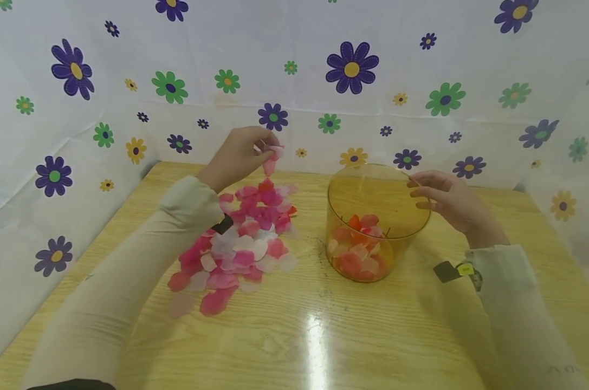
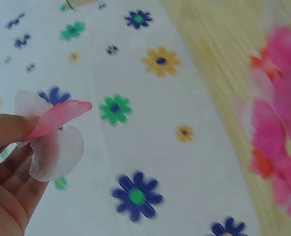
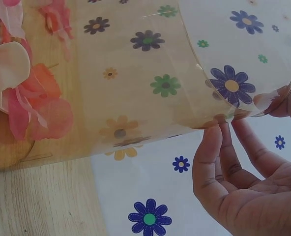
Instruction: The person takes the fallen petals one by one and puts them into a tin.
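Sitting on the bench (image 1: pixel 255 346): tub (image 1: pixel 399 246), part filled with petals (image 1: pixel 357 260). Loose pile (image 1: pixel 243 238) to its left. Right hand (image 1: pixel 445 200) pinches the tub's rim (image 1: pixel 382 237); steadying without squeezing would serve. Left hand (image 1: pixel 238 154) pinches pink-and-white petals (image 2: pixel 57 152) above the pile's far end; a light touch should avoid creasing.

Pink, white and red petals (image 1: pixel 243 258), amber container (image 1: pixel 401 246), white flower-print cloth (image 1: pixel 255 43), yellowish wood-grain table (image 1: pixel 387 330)

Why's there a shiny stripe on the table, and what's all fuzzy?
Head view: a white glare streak, probably reflected light, on the glossy table; left wrist view: the petal pile looks blurry; right wrist view: the see-through amber tub tints the flowery cloth behind it.
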The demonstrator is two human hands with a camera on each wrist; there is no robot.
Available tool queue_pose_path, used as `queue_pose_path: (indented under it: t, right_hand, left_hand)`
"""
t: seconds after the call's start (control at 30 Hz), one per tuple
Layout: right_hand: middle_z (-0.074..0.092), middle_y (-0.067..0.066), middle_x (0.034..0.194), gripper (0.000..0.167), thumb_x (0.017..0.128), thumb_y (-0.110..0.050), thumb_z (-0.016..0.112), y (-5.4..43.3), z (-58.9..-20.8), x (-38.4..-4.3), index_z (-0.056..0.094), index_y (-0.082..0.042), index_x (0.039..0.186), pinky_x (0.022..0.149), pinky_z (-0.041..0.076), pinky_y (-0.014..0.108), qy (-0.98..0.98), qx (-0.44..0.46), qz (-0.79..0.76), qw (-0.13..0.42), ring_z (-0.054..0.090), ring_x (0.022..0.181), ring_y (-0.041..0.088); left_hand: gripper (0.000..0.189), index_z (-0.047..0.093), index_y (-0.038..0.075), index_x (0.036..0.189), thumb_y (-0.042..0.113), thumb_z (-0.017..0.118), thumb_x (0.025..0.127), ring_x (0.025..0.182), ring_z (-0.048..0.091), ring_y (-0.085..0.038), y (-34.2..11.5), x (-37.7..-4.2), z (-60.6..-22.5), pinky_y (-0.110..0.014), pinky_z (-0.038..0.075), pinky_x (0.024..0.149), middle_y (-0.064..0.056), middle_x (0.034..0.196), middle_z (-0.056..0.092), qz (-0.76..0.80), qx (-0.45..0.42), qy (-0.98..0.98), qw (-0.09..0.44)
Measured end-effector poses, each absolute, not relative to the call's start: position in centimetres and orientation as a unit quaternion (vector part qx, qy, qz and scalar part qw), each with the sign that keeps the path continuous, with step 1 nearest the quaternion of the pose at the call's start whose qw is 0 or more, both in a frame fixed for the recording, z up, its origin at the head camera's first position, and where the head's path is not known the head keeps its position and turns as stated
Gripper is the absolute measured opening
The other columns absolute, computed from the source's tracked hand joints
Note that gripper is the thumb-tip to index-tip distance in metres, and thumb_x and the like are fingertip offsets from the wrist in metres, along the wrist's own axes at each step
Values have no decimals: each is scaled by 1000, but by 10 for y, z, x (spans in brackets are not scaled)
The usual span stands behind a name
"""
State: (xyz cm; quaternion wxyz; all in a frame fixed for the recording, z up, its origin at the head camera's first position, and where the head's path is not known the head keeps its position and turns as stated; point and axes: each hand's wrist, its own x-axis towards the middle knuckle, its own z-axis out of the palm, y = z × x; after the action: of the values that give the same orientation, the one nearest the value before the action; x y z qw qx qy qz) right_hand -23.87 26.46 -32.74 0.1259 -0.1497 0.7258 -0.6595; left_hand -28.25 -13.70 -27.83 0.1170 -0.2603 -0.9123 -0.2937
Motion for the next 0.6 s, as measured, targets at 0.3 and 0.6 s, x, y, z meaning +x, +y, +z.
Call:
queue_pose_path:
  t: [0.3, 0.6]
  right_hand:
    - [62, -11, 106, 19, 96, -11, 50, 266, -327, -239, 63, -21, 106, 81, 51, 18, 722, -155, -662, 126, 57, 95, 6]
    - [61, -11, 107, 19, 97, -11, 50, 265, -324, -237, 61, -18, 109, 81, 51, 18, 734, -143, -652, 124, 56, 97, 7]
  left_hand:
    - [11, 67, 6, 99, 7, 62, 88, 88, 59, -13, -68, -250, -253, -23, 52, 79, -4, 97, 68, -296, -371, -874, 101]
    - [15, 64, 8, 105, 13, 60, 91, 90, 59, -10, -17, -236, -260, -17, 50, 82, -1, 102, 68, -264, -456, -847, 66]
